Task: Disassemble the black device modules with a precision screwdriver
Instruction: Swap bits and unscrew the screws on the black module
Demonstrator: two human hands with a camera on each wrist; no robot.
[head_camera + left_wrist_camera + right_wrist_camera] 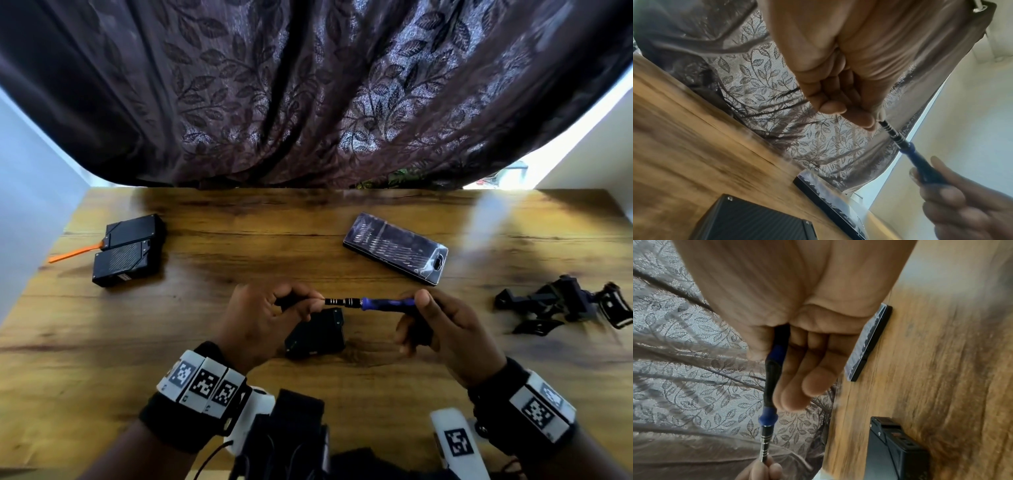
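Between the two hands the precision screwdriver [370,303] lies level along 9-to-3 o'clock, right hand [442,329] curled round its blue handle, left hand [270,318] pinching its tip end, directly above the nearest black module [317,334] toward 6 o'clock.

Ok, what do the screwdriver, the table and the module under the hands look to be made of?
Screwdriver: blue and black handle, probably plastic or rubber, matte; ringed front section gleams like metal. Table: wood or wood-look laminate, glossy, with grain and window glare. Module: matte black casing, plastic or coated metal; cannot tell which.
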